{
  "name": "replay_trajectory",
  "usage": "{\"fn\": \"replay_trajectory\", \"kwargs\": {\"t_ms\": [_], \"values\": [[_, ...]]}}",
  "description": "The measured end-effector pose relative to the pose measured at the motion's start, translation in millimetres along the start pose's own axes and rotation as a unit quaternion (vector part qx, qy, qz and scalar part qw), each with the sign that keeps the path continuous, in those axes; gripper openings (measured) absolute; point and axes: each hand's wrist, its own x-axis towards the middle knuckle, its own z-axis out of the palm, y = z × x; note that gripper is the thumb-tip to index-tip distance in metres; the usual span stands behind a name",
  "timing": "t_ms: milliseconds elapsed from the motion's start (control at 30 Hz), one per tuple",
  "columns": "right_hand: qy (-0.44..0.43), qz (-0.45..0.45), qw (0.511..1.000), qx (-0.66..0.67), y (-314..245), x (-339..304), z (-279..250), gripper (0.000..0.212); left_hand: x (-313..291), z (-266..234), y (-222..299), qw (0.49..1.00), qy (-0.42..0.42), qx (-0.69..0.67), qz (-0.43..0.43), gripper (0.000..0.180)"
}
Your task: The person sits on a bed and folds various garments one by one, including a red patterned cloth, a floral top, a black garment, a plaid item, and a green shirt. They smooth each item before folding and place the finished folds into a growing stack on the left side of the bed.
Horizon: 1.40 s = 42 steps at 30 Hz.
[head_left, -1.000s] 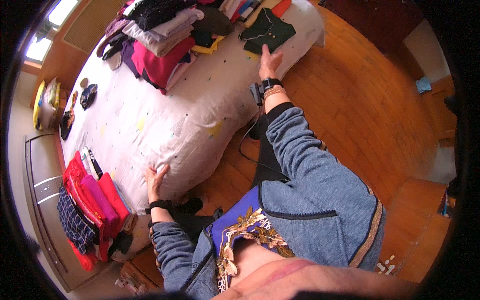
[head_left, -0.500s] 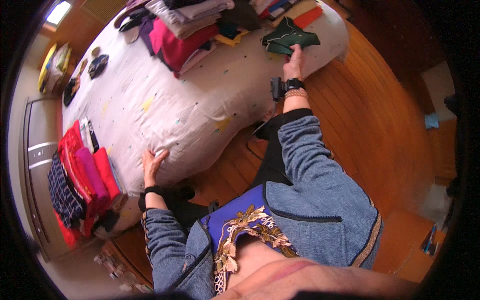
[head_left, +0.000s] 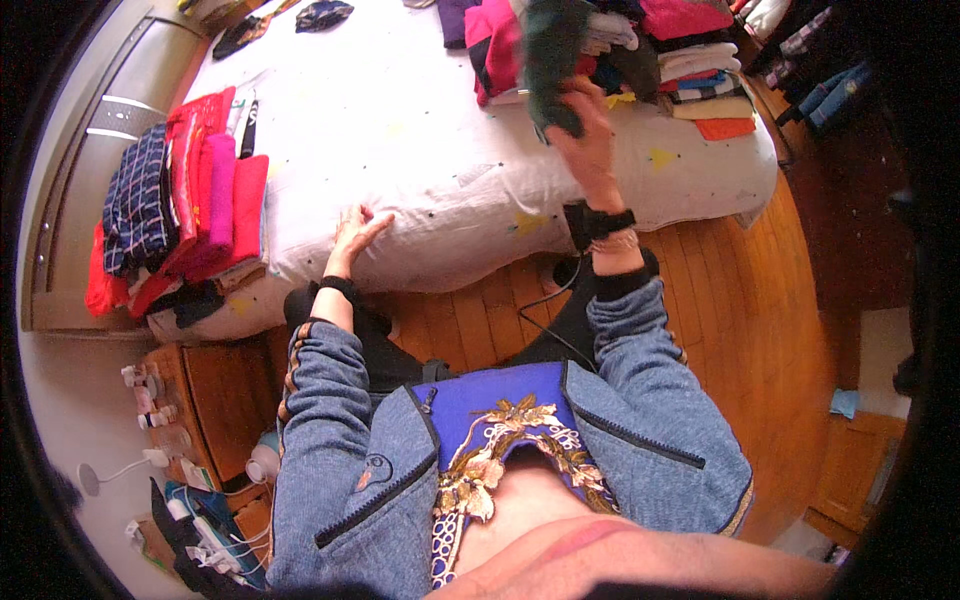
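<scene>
My right hand (head_left: 586, 145) is closed on a dark green garment (head_left: 552, 55), raised over the near edge of the bed (head_left: 400, 130) and blurred by motion. The exact kind of garment cannot be made out. It hangs partly in front of a pile of folded clothes (head_left: 492, 50) with pink and grey pieces. My left hand (head_left: 358, 233) rests on the white patterned sheet by the bed's near edge, holding nothing, its fingers apart.
Left on the bed stand folded red and magenta clothes (head_left: 220, 195) beside a dark checked garment (head_left: 138, 200). Another folded stack (head_left: 700, 85) lies at the far right corner. Dark pieces (head_left: 322, 15) lie at the back. A wooden cabinet (head_left: 230, 400) stands at lower left.
My right hand has lifted the green garment off the bed and swung it left toward the pile. My left hand still lies on the sheet, fingers more spread. The view has turned.
</scene>
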Motion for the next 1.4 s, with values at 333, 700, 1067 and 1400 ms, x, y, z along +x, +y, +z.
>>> {"fn": "replay_trajectory", "kwargs": {"t_ms": [333, 700, 1067, 1400], "values": [[-0.487, 0.075, 0.861, -0.127, -20, -120, 135, 0.078, 1, -5, -21, 0.993, -0.012, -0.113, 0.018, 0.052], [-0.386, 0.087, 0.888, -0.234, 24, -67, 196, 0.076, 12, 12, -41, 0.976, -0.075, -0.200, 0.038, 0.052], [-0.436, 0.054, 0.861, -0.256, 32, -33, 195, 0.056, 1, 16, -25, 0.969, -0.063, -0.237, 0.036, 0.045], [-0.234, -0.165, 0.941, -0.181, -63, -82, 143, 0.032, -9, 11, -30, 0.926, -0.093, -0.361, -0.061, 0.051]]}}
